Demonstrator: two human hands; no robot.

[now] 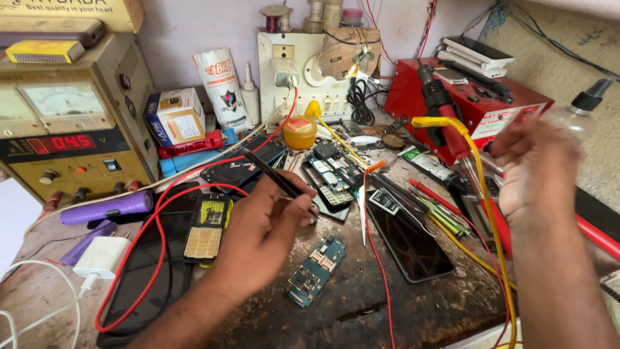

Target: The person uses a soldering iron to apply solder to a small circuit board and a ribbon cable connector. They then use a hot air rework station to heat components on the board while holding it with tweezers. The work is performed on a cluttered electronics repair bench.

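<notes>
Two bare hands work over a cluttered repair bench [387, 317]. Far left stands a beige power supply [68, 123] with a red number display, and below it lie a purple torch [106, 208] and a white charger plug [101, 256]. A red wire [152, 226] loops across the bench past an opened yellow keypad phone [206, 227] lying flat. Just right of that phone, the left hand [261, 229] has its fingers curled and pinched around black tweezers [274, 174], which slant up and away to the left from the grip. Below that hand, apart from it, a small blue circuit board [316, 270] lies flat on the bench. Right of the board lies a dark phone screen [408, 239], face up. Behind these, near the wall, sit a small yellow tin [299, 131] and a white switchboard [303, 71]. Further right stands a red box-shaped station [475, 103] with a soldering iron [445, 123] leaning at its front, a yellow wire [481, 187] trailing down past it. The right hand [539, 168] is raised near the red station and blurred; whether its fingers are spread or closed cannot be told. Behind it stands a clear bottle [578, 113] with a black cap.
</notes>
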